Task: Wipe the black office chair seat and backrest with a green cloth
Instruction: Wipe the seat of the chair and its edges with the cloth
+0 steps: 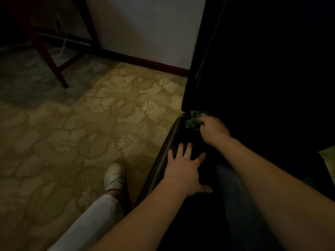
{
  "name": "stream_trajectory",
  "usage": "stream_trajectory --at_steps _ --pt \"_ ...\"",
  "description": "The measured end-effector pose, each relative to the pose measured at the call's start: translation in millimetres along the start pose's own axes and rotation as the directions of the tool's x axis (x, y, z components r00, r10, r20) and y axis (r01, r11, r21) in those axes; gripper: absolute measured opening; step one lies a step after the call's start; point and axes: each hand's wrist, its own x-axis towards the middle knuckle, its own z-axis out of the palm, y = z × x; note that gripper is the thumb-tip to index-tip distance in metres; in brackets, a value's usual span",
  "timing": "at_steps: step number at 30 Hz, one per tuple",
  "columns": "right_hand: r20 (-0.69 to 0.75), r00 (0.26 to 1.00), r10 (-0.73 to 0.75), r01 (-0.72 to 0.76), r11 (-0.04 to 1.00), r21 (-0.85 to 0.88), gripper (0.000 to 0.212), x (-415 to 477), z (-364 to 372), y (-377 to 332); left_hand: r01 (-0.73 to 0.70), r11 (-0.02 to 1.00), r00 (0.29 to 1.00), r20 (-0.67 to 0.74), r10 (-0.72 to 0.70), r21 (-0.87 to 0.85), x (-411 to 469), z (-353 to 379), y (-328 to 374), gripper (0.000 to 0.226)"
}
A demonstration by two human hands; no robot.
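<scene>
The black office chair fills the right side of the dim view, its backrest rising tall and its seat glossy along the left edge. My right hand is shut on a bunched green cloth and presses it into the crease where seat and backrest meet, at the left corner. My left hand lies flat on the seat's left side with fingers spread, holding nothing. Most of the chair's surface is lost in darkness.
A yellow-green floral carpet covers the floor to the left. My left leg in light trousers and a white shoe stand beside the chair. A dark red wooden furniture leg and a white cable are at the far left, with a pale wall behind.
</scene>
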Motion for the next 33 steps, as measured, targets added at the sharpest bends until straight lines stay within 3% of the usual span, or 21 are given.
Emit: stream_trajectory --at_steps 7,17,21,24,26,29,31,33 --pt "-0.001 1.000 -0.012 0.013 1.000 0.023 0.038 4.3 0.6 -23.0 0.018 1.000 0.999 0.029 -0.018 -0.002 1.9 0.2 3.4 0.111" --pt "0.085 0.934 -0.348 0.332 0.930 0.154 0.050 -9.6 0.2 -6.3 0.012 0.999 1.000 0.009 -0.011 -0.039 0.8 2.4 1.0 0.109" --pt "-0.069 0.963 -0.262 0.271 0.927 0.259 0.058 -44.8 1.3 21.7 -0.018 0.998 1.000 -0.021 0.017 -0.052 -2.0 -0.2 -3.2 0.109" --pt "-0.056 0.985 -0.161 0.170 0.951 0.259 0.063 -69.4 1.2 35.7 -0.054 0.996 0.998 -0.032 0.052 -0.064 -6.2 -11.2 -6.7 0.100" --pt "-0.002 0.989 -0.145 0.142 0.967 0.210 0.064 -80.9 3.6 38.8 -0.077 0.994 0.992 -0.102 0.068 -0.083 -7.6 -22.7 -13.3 0.075" --pt "0.086 0.990 -0.107 0.097 0.989 0.116 0.062 -92.6 14.3 41.5 -0.091 0.978 0.919 -0.394 0.009 -0.189 0.6 -39.9 -27.9 0.030" --pt "0.099 0.990 -0.103 0.098 0.994 0.046 0.061 -96.6 22.9 43.0 -0.072 0.989 0.836 -0.549 -0.009 -0.127 15.5 -50.5 -36.4 0.025" --pt "0.071 0.992 -0.100 0.096 0.994 0.057 0.059 -94.9 27.0 42.9 -0.043 0.999 0.826 -0.563 0.027 -0.016 34.2 -64.4 -43.4 0.033"
